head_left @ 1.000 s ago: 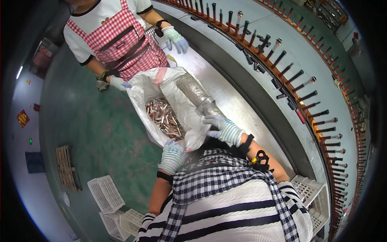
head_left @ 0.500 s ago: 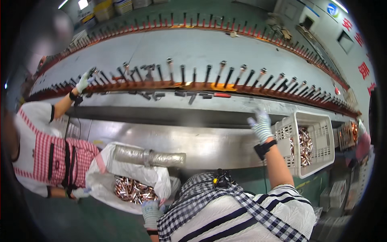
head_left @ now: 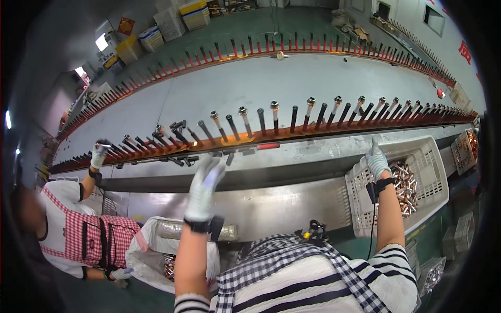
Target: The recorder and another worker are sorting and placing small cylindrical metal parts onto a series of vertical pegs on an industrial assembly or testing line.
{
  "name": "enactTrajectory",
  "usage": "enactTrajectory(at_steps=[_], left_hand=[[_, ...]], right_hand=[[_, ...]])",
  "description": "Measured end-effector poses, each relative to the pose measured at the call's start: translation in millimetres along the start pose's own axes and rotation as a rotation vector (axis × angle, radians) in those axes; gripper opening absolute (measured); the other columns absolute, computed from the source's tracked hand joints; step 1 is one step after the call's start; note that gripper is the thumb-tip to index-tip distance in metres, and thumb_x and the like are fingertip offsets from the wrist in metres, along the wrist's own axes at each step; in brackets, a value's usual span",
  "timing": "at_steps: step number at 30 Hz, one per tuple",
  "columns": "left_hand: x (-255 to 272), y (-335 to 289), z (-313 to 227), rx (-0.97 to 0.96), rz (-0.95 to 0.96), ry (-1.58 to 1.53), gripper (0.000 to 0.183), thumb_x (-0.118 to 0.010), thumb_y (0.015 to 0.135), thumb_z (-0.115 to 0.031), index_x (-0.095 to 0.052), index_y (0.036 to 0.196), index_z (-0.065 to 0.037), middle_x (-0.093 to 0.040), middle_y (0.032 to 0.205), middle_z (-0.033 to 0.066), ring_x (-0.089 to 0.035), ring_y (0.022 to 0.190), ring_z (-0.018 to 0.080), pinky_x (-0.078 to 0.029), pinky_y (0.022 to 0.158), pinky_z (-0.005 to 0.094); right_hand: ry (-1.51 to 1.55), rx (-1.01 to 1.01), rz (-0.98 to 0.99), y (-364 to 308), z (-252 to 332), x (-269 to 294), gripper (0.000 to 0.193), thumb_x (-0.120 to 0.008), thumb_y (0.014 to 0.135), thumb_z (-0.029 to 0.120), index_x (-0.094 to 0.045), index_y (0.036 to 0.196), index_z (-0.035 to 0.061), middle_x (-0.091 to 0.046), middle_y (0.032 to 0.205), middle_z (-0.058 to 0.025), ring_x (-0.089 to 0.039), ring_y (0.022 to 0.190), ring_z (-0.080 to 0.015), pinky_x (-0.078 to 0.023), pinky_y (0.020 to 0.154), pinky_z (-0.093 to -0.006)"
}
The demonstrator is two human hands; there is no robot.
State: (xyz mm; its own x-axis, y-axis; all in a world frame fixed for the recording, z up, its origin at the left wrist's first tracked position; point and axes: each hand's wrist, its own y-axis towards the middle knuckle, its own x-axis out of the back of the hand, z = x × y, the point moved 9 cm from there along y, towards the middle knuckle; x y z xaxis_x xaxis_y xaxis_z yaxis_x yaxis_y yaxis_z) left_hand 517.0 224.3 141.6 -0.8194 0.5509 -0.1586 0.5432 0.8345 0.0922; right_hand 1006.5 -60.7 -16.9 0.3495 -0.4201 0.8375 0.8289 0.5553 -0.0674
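The blurred left hand (head_left: 204,189), mid-frame, and right hand (head_left: 378,160), frame right, are apart, grips unclear, and a low sweep could knock the mid-frame black tubes (head_left: 229,158) or a tug spill metal parts (head_left: 407,195) from the white basket (head_left: 435,180) at right.

Grey tabletop (head_left: 224,83), red rod (head_left: 269,146), black tubes (head_left: 229,158) atop

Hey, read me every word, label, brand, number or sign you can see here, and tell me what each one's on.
Pale wall, upper right: large red characters, some cut off; I don't copy out wording.
Red diamond-shaped decoration, upper left: any marking is too small to read.
Left glove: bluish patch, too blurred to tell whether it's print.
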Motion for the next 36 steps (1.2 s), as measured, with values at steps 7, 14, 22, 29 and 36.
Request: enactTrajectory(at_steps=[7, 14, 22, 29, 36], left_hand=[[29.5, 187.0, 75.8, 0.008, -0.380, 0.604, 0.036, -0.062, 0.084, -0.020, -0.055, 0.113, 0.000, -0.060, 0.102, 0.0090, -0.051, 0.091, 0.0171, -0.042, 0.083, 0.0290], [-42.8, 160.6, -20.9, -0.409, -0.320, 0.004, 0.024, -0.058, 0.089, -0.012, -0.057, 0.109, 0.001, -0.063, 0.102, 0.0098, -0.061, 0.096, 0.0182, -0.048, 0.088, 0.0303], [-82.9, 166.2, 83.6, -0.070, -0.308, 0.255, 0.027, -0.059, 0.085, -0.013, -0.057, 0.111, -0.003, -0.055, 0.086, -0.0006, -0.050, 0.077, 0.0118, -0.044, 0.074, 0.0267], [-104.3, 159.8, -26.8, -0.401, -0.291, 0.226, 0.015, -0.058, 0.087, -0.007, -0.059, 0.100, 0.000, -0.061, 0.103, 0.0123, -0.062, 0.089, 0.0209, -0.050, 0.086, 0.0342], [-161.7, 147.9, 91.3, -0.033, -0.049, 0.328, 0.024, -0.064, 0.085, -0.015, -0.060, 0.105, -0.003, -0.062, 0.100, 0.0037, -0.055, 0.082, 0.0103, -0.046, 0.073, 0.0265]], right_hand=[[0.071, 0.076, -0.004, -4.8, 20.8, 3.2, 0.066, -0.058, 0.080, 0.011, -0.030, 0.139, 0.0176, -0.059, 0.101, -0.0292, -0.056, 0.100, -0.0440, -0.044, 0.086, -0.0455], [-0.055, -0.010, -0.012, -12.5, 28.5, 22.5, 0.063, -0.059, 0.079, 0.010, -0.035, 0.137, 0.0106, -0.061, 0.090, -0.0253, -0.059, 0.088, -0.0410, -0.046, 0.078, -0.0445], [-0.027, -0.043, 0.068, -11.5, 43.0, 22.2, 0.060, -0.061, 0.081, 0.019, -0.037, 0.134, 0.0049, -0.056, 0.109, -0.0296, -0.056, 0.100, -0.0422, -0.045, 0.088, -0.0446], [-0.023, -0.106, 0.108, -16.5, 39.5, 32.1, 0.063, -0.063, 0.079, 0.023, -0.038, 0.134, 0.0050, -0.057, 0.107, -0.0301, -0.057, 0.098, -0.0414, -0.046, 0.086, -0.0444], [0.006, -0.049, 0.064, -22.9, 45.2, 43.0, 0.061, -0.063, 0.079, 0.025, -0.040, 0.131, 0.0030, -0.058, 0.107, -0.0280, -0.057, 0.101, -0.0396, -0.045, 0.088, -0.0426]])
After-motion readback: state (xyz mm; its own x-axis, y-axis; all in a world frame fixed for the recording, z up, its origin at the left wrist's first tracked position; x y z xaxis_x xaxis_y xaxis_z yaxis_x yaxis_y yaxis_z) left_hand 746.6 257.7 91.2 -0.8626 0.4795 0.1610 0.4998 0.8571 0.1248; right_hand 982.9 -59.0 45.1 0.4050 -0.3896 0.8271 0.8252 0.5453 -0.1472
